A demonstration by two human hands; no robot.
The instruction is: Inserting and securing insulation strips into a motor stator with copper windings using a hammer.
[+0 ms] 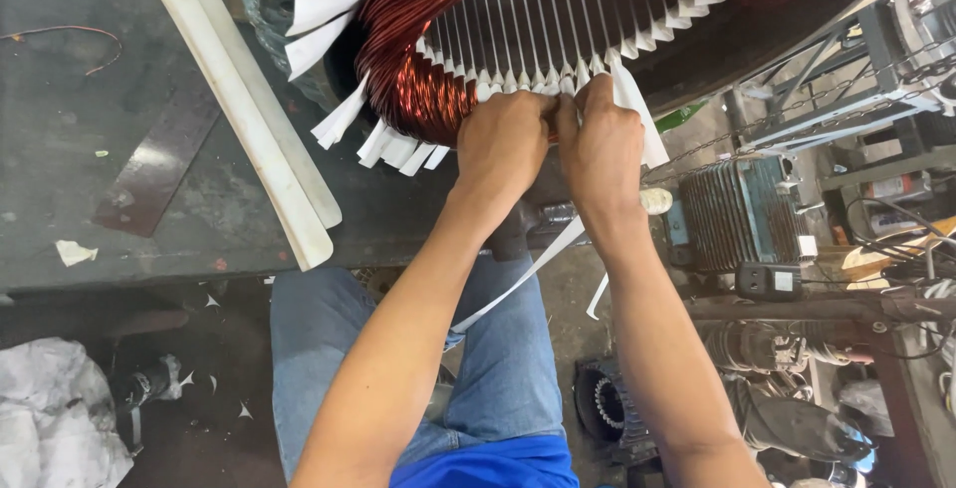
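Our left hand (503,139) & right hand (600,134), fingers curled tight, both pinch a white paper strip (518,284) at the stator (558,20) rim, w/ copper windings (418,40) just left. Stator rests on dark counter (149,149); two white plastic strips (254,120) lie alongside.

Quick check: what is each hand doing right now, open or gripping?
Left hand: closed, fingers pinching a white paper strip at the stator edge.
Right hand: closed, pressing the same spot.
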